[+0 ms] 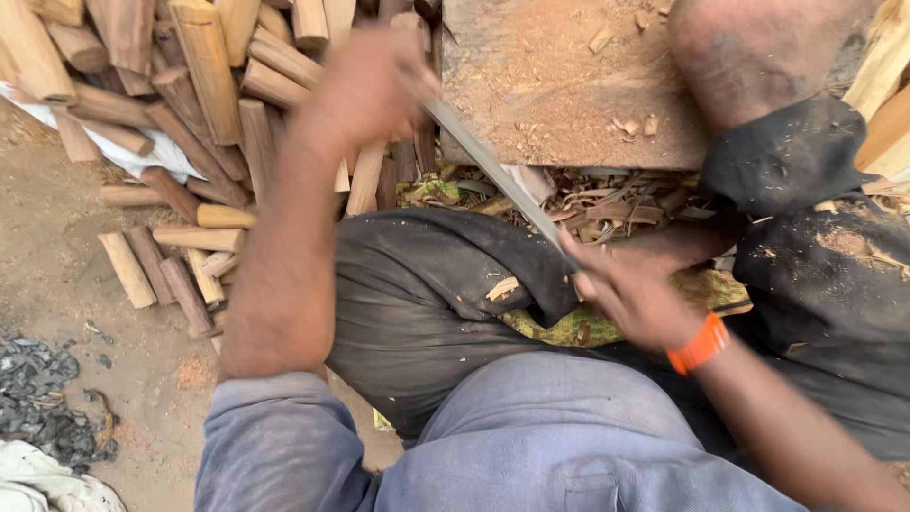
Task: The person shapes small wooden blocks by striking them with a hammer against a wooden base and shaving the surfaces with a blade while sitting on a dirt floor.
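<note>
- Gripping one end each, the fingers [607, 275] of the right hand [633, 296] and those of the left hand [365, 90] close around a long flat metal blade [493, 171].
- Its long axis runs from 11 o'clock at the left hand down to 5 o'clock at the right, above a dark cloth [427, 284] on the lap.
- At 12 o'clock sits a wooden block [559, 95] dusted with shavings; the blade crosses its near corner.
- Cut wooden sticks [190, 104] lie piled at 10 o'clock.
- An orange wristband [697, 346] circles the right wrist.

Left hand [365, 90] reaches forward, fingers curled shut; right hand [630, 289], nearer the body, grips closed.
</note>
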